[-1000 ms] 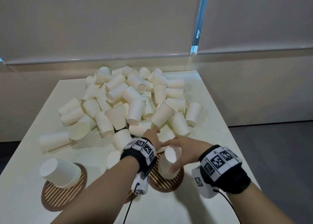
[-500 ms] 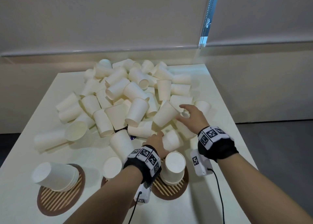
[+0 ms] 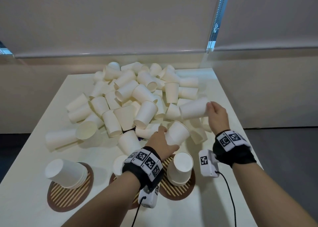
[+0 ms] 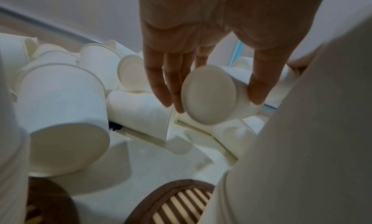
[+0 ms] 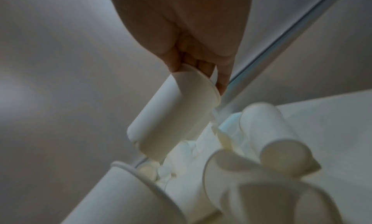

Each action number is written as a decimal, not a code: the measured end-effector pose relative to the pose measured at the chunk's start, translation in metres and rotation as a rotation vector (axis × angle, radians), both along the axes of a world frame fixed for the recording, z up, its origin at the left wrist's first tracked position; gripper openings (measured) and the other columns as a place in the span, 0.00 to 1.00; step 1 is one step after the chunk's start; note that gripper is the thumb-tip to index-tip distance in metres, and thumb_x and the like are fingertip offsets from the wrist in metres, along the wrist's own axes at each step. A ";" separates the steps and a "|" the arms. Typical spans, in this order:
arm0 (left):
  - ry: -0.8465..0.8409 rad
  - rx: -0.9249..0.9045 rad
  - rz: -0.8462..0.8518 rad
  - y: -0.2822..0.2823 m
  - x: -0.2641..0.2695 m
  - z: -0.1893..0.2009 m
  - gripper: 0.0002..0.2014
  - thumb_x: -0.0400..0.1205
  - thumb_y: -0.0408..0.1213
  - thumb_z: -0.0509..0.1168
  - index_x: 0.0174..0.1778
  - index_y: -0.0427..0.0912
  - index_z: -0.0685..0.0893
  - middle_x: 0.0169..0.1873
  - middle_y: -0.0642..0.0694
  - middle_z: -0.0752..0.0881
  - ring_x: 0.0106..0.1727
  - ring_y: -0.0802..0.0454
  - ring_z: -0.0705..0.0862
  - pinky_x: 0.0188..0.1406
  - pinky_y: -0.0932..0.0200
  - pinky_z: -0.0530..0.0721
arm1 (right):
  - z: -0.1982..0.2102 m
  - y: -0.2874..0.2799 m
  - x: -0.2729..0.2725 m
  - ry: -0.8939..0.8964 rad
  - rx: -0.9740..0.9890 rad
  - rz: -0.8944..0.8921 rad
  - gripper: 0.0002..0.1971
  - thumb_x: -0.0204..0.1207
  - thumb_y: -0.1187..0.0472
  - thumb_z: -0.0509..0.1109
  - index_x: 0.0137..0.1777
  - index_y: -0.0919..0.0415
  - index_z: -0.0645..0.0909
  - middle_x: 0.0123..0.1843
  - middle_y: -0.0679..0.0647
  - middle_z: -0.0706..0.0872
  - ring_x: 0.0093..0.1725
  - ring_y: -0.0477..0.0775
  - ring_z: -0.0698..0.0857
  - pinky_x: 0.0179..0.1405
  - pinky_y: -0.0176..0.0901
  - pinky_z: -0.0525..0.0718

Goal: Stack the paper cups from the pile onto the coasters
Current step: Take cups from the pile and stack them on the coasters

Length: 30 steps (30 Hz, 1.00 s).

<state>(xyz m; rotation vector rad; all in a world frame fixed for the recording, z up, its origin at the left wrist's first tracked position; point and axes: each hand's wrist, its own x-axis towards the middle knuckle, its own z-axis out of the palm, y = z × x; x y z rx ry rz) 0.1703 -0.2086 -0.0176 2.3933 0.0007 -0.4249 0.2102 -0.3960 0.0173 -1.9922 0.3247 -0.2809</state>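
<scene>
A big pile of white paper cups (image 3: pixel 137 99) covers the middle of the table. Three round brown slatted coasters lie along the near edge. The left coaster (image 3: pixel 68 194) carries a stack of upturned cups (image 3: pixel 65 173). The right coaster (image 3: pixel 179 192) carries a shorter stack (image 3: pixel 181 168). The middle coaster (image 3: pixel 113 178) is mostly hidden under my left wrist and carries an upturned cup (image 3: pixel 118 163). My left hand (image 3: pixel 166 138) grips a cup (image 3: pixel 178 134) near its base (image 4: pixel 207 97) at the pile's near edge. My right hand (image 3: pixel 210 106) pinches the rim of another cup (image 3: pixel 194 109), held sideways above the pile (image 5: pixel 173 116).
The cream table (image 3: pixel 206 209) ends close to the right of my right wrist, with grey floor (image 3: pixel 284 158) beyond. A beige wall and window blinds (image 3: pixel 120 29) stand behind the pile. Loose cups (image 3: pixel 60 139) lie on their sides at the pile's left.
My right hand left the stack on the right coaster, reached into the pile's right side and lifted a cup by its rim. My left hand closed round a cup at the pile's near edge.
</scene>
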 end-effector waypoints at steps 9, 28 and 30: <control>-0.255 -0.368 0.218 0.020 -0.009 0.057 0.23 0.74 0.45 0.73 0.64 0.50 0.76 0.53 0.49 0.79 0.54 0.49 0.79 0.55 0.55 0.80 | 0.015 -0.021 -0.017 0.072 0.242 -0.057 0.17 0.82 0.65 0.56 0.56 0.83 0.74 0.45 0.66 0.78 0.47 0.55 0.71 0.47 0.48 0.69; -0.377 0.107 -0.339 -0.001 -0.055 0.109 0.24 0.68 0.54 0.73 0.58 0.58 0.75 0.51 0.52 0.76 0.52 0.51 0.78 0.47 0.56 0.76 | -0.009 -0.035 -0.062 0.328 -0.032 -0.278 0.16 0.78 0.64 0.63 0.65 0.63 0.79 0.65 0.65 0.81 0.64 0.66 0.79 0.61 0.47 0.74; -0.419 0.264 -0.505 -0.014 -0.059 0.094 0.25 0.71 0.51 0.70 0.64 0.55 0.73 0.54 0.49 0.75 0.56 0.49 0.75 0.45 0.56 0.72 | -0.029 -0.042 -0.065 0.413 -0.038 -0.304 0.20 0.77 0.64 0.65 0.70 0.63 0.76 0.70 0.67 0.76 0.66 0.67 0.78 0.61 0.48 0.74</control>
